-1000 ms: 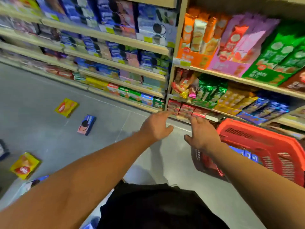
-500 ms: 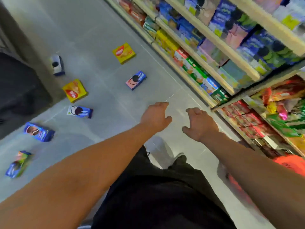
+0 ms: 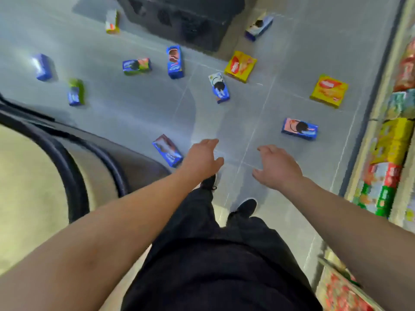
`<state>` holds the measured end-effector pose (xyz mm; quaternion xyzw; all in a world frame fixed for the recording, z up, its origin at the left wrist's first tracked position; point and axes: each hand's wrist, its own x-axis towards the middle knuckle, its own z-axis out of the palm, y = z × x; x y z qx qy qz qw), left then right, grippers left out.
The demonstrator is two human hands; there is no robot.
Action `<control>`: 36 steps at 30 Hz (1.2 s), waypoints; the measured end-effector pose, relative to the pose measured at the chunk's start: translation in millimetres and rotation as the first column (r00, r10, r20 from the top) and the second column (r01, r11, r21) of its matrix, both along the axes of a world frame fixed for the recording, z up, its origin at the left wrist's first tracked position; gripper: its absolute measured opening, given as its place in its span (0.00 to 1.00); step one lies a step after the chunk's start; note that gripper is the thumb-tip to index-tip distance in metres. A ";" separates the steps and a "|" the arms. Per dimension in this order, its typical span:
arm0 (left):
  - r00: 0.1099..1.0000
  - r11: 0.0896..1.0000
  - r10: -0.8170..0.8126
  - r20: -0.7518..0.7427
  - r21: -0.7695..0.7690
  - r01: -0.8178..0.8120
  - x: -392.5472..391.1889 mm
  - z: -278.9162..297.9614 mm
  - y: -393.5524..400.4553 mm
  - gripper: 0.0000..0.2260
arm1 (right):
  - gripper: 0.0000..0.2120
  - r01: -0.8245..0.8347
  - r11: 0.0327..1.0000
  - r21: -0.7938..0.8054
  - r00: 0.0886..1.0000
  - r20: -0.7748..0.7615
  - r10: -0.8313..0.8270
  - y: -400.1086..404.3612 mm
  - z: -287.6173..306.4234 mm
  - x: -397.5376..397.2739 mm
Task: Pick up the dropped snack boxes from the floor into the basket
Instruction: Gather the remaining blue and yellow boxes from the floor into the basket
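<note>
Several snack boxes lie scattered on the grey tiled floor ahead of me. Nearest is a blue box (image 3: 167, 150) just left of my left hand (image 3: 201, 158). A blue and pink box (image 3: 299, 128) lies beyond my right hand (image 3: 277, 168). Further off are two yellow boxes (image 3: 240, 66) (image 3: 329, 90), a white and blue box (image 3: 219, 87), an upright blue box (image 3: 174, 62) and more blue ones at the left. Both hands hang empty over the floor with fingers apart. The basket is out of view.
Stocked shelves (image 3: 388, 140) run along the right edge. A dark display base (image 3: 184, 16) stands at the far middle. A curved dark-rimmed fixture (image 3: 74, 167) fills the left side. My dark trousers and shoes (image 3: 246, 206) are below my hands.
My view has swung left and down from the shelves and red basket to the floor. The basket has dropped out of view and many more dropped boxes show. Both hands stay empty.
</note>
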<state>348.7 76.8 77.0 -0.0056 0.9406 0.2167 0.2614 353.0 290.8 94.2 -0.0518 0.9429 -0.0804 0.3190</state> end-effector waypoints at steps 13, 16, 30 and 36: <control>0.720 0.720 0.694 0.026 -0.033 -0.693 48.2 -9.9 -122.3 0.24 | 0.34 -0.656 0.754 -0.014 0.755 -0.013 0.656 -164.6 -13.7 -93.5; 0.658 0.661 0.750 0.068 -0.014 -0.751 31.7 -17.0 -145.7 0.27 | 0.33 -0.713 0.702 -0.003 0.702 -0.016 0.712 -204.8 -19.0 -123.1; 0.412 0.413 0.905 0.105 0.014 -0.911 -72.2 -48.9 -214.4 0.21 | 0.33 -0.872 0.489 0.008 0.489 0.056 0.871 -322.3 -53.8 -267.8; 0.015 0.021 0.990 0.143 -0.041 -0.999 -111.9 -101.3 -200.1 0.26 | 0.32 -0.967 0.246 -0.062 0.237 0.130 0.963 -361.2 -110.2 -328.3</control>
